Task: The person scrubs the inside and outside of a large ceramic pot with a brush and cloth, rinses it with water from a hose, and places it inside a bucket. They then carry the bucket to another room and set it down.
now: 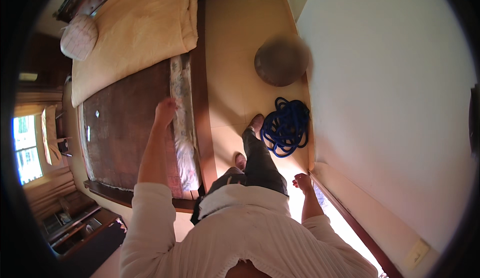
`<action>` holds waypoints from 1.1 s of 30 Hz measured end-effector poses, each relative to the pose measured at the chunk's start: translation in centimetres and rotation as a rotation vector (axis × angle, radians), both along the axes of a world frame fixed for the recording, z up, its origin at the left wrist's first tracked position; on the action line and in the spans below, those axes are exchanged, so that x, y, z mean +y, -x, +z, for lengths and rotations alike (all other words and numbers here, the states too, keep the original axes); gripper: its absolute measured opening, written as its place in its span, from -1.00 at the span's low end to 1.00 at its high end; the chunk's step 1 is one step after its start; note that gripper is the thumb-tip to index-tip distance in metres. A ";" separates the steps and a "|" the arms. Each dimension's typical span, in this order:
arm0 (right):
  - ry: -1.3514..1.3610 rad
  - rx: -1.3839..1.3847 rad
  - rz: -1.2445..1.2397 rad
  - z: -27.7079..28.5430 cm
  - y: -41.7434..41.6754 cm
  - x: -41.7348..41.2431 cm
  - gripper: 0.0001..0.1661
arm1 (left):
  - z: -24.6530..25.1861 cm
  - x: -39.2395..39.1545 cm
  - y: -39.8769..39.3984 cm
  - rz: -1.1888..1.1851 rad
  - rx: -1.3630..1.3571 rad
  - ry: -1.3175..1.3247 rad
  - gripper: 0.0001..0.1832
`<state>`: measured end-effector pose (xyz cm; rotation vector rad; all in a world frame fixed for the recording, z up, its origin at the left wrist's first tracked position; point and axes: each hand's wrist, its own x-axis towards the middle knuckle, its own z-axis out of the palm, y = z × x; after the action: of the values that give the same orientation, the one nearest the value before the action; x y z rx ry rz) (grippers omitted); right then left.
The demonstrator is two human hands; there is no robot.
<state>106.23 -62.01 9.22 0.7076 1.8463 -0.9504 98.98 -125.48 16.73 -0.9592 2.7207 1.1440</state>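
Note:
My left hand (pixel 166 111) hangs in front of me, over the near side of the bed as seen from above, with its fingers curled in and no object visible in it. Beneath it in the picture are a brown mat (pixel 127 128) on the bed and a strip of floral bedding (pixel 183 143) along the mat's edge. Low on the right, by the bright doorway, is my right hand (pixel 302 182), its fingers also curled and nothing seen in them. A tangled coil of dark blue hose (pixel 287 128) lies on the floor beside my forward foot, against the wall.
A dark round stool (pixel 281 60), its top blurred, stands farther along the wall. The bed's wooden side rail (pixel 202 109) borders the tiled floor (pixel 228 90). On the bed lie a folded beige blanket (pixel 142 27) and a pale cushion (pixel 79 37). Wooden shelves (pixel 75 233) stand lower left.

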 end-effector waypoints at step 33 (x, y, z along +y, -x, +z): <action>-0.359 0.349 -0.465 -28.9 37.8 -27.5 -0.40 | -36.1 25.7 66.5 -1.851 -0.413 0.741 -0.56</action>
<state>68.40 -89.53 -19.67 1.2995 2.2416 -1.0964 32.49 -99.79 -19.41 1.1552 2.0977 -0.3784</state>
